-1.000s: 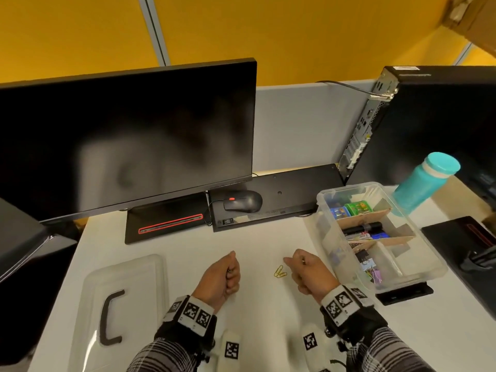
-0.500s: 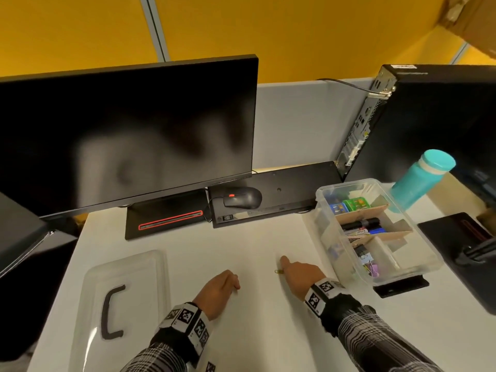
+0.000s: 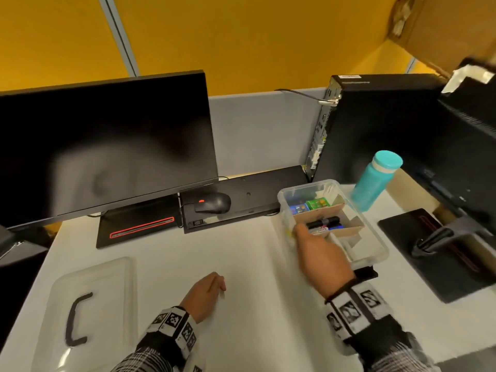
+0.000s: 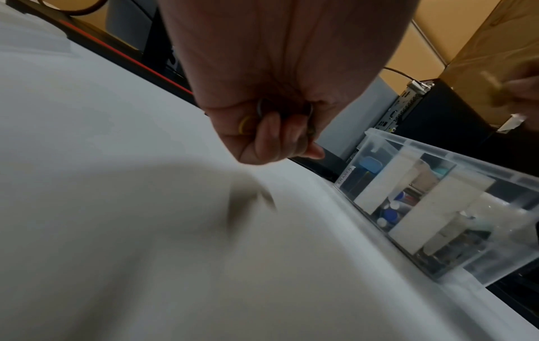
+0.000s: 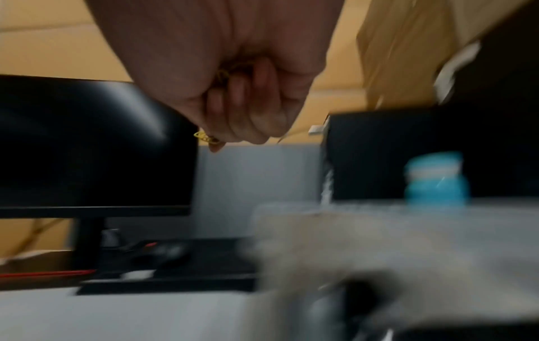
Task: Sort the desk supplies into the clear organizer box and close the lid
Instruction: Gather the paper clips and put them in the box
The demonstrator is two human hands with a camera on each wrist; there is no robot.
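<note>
The clear organizer box [image 3: 381, 255] stands open at the right of the white desk, with cardboard dividers, small green and blue boxes [image 3: 318, 204] and black markers [image 3: 323, 222] inside. My right hand [image 3: 319, 253] hovers over the box's near-left part, fingers curled round yellow paper clips [image 5: 204, 137]. My left hand [image 3: 206, 291] rests on the desk as a fist; in the left wrist view its curled fingers [image 4: 274, 138] hold yellow and grey paper clips [image 4: 246, 124]. The clear lid [image 3: 107, 277] with a black handle lies flat at the near left.
A large monitor [image 3: 102, 151] stands at the back left. A black mouse [image 3: 213, 202] sits on a keyboard behind the middle of the desk. A teal bottle [image 3: 374, 181], a PC tower [image 3: 375, 124] and a second monitor's stand [image 3: 434, 237] crowd the right side.
The yellow clips that lay on the desk between my hands are gone from there. My right hand pressed on them, then closed and moved right to the box. The left hand stayed put.
</note>
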